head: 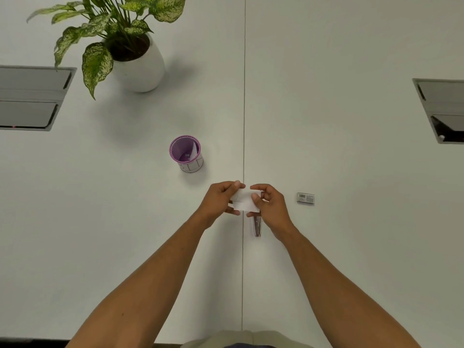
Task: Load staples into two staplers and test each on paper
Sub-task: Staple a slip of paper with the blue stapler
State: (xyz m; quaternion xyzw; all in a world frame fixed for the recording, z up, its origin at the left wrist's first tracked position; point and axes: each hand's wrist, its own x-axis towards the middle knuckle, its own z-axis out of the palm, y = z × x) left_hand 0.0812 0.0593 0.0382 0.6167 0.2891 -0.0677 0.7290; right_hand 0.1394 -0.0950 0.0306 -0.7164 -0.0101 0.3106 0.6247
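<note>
Both my hands hold a small folded white paper above the table's middle seam. My left hand pinches its left edge and my right hand pinches its right side with thumb on top. A silver stapler lies on the table right below my right hand, its front end hidden by the hand. A small staple box with a barcode label lies flat to the right of my right hand. I see only one stapler.
A purple pen cup with a paper slip inside stands behind my left hand. A potted plant sits at the back left. Grey cable hatches are set into the white table at the left and right edges.
</note>
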